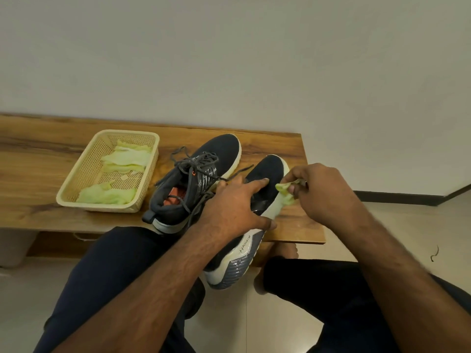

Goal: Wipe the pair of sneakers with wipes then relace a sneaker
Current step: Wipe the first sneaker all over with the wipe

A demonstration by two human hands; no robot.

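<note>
Two dark grey sneakers with pale soles lie on a low wooden table (pixel 76 154). The left sneaker (pixel 204 174) stands upright with loose grey laces. The right sneaker (pixel 267 171) hangs over the table's front edge, tilted so that its side and sole show. My left hand (pixel 237 207) grips this sneaker across its upper, thumb on the sole side. My right hand (pixel 323 192) pinches a yellow-green wipe (pixel 284 191) against the sneaker's pale sole edge near the toe.
A cream plastic basket (pixel 84 179) with several yellow-green wipes stands on the table, left of the sneakers. My knees in dark trousers are below the table edge. A bare foot (pixel 285 250) rests on the tiled floor. A wall rises behind.
</note>
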